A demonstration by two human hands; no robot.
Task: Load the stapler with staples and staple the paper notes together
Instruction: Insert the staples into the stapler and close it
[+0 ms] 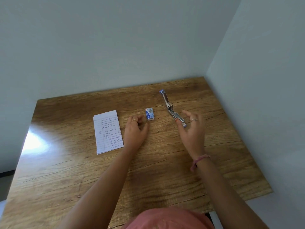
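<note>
The stapler (173, 109) is lying opened near the far right corner of the surface (66, 171), its top arm standing up toward the far edge. The staple box (149, 114) is sitting at mid-surface, with the paper notes (108, 132) lying left of it. The right hand (191, 128) is hovering beside the stapler's near end, fingers spread and holding nothing. The left hand (136, 128) is resting near the box, fingers loosely curled, its grip empty. The metal stapler is looking rigid and fairly heavy, best taken by its base; the cardboard box is looking light and crushable, so pinching its long sides seems wise
</note>
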